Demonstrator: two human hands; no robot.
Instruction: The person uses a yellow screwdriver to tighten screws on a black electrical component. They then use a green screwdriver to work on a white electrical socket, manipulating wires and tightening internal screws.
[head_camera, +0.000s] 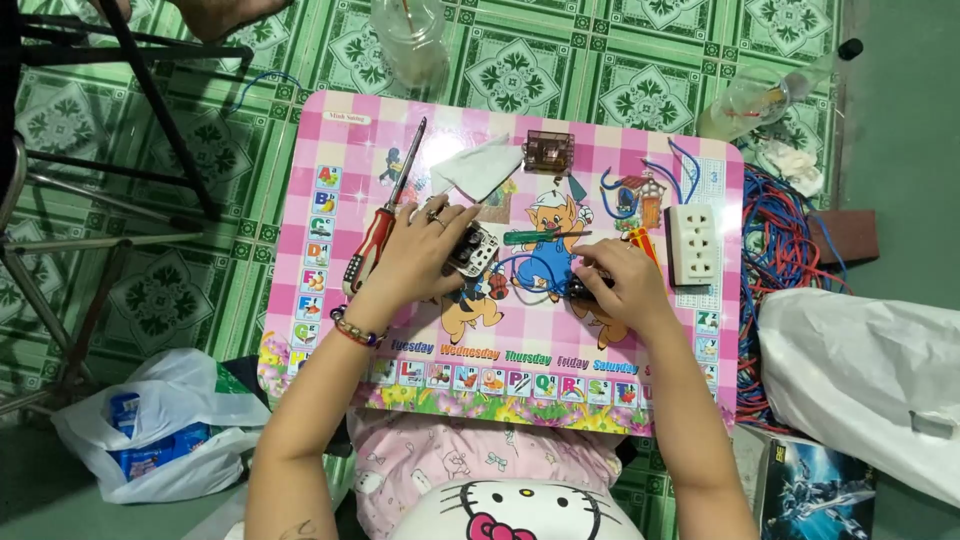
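My left hand (425, 245) grips a small black-and-white electrical part (473, 249) on the pink checked lap table (330, 140). My right hand (618, 277) pinches a small dark component (580, 288); blue wire (530, 270) loops between the two parts. A green-handled screwdriver (540, 236) lies between my hands. A red-and-black screwdriver (380, 225) rests just left of my left hand.
A white socket block (694, 243), a small brown relay-like box (548, 152), white folded paper (478, 168) and blue wire bits (680, 165) lie on the table. Red and blue wires (790, 240), white plastic bags (860, 370), two clear jars (410, 40) and a metal stand (120, 120) surround it.
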